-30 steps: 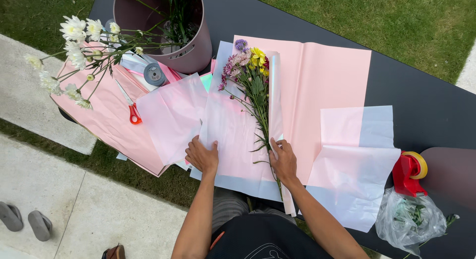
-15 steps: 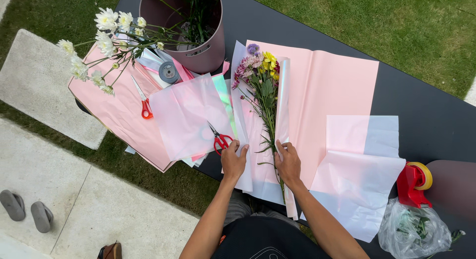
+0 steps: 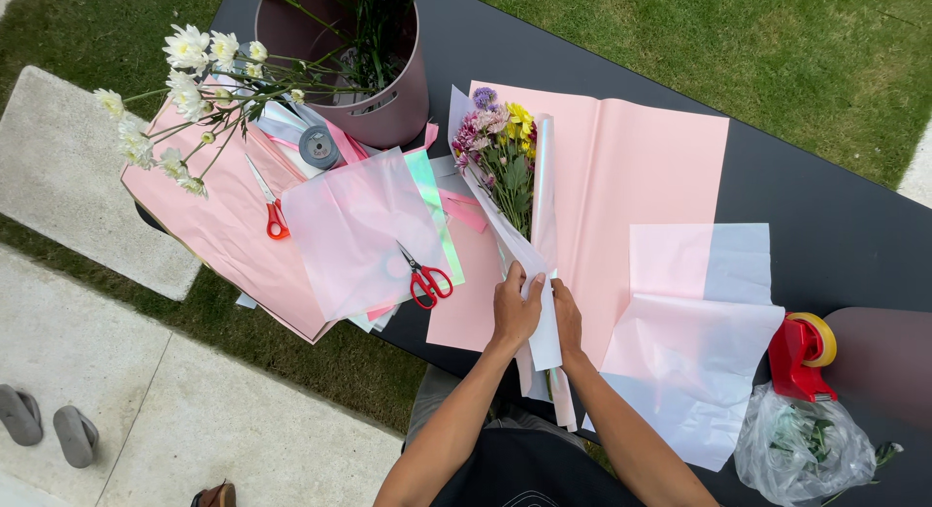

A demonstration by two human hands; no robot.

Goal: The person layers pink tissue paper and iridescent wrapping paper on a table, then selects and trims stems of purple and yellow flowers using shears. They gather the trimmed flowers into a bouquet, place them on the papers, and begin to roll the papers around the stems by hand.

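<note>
Wrapping a small bouquet (image 3: 500,158), left hand (image 3: 515,308) and right hand (image 3: 567,318) pinch translucent paper (image 3: 544,327) closed around its stems. Next, likely, the fold needs securing.

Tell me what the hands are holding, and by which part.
Both hands, left hand and right hand, clasp the wrapped bouquet around its lower stem end, pressing the wrapping paper together.

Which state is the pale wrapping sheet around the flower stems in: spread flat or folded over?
Folded over: both hands, left hand and right hand, press the wrapping sheet closed around the bouquet stems.
</note>
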